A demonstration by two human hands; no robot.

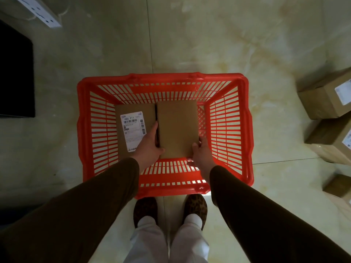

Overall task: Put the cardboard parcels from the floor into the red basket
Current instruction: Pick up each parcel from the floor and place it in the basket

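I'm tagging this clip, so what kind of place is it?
Probably an indoor parcel sorting or storage room: labelled cardboard parcels on a polished tile floor, and a red basket being loaded.

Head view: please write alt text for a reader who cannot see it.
Both hands, left hand and right hand, hold a plain cardboard parcel inside the red basket, beside a labelled parcel already in it. More parcels sit on the floor to the right.

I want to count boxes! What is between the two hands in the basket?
In the head view, one plain cardboard box sits between the left hand and the right hand, which grip its sides inside the red basket.
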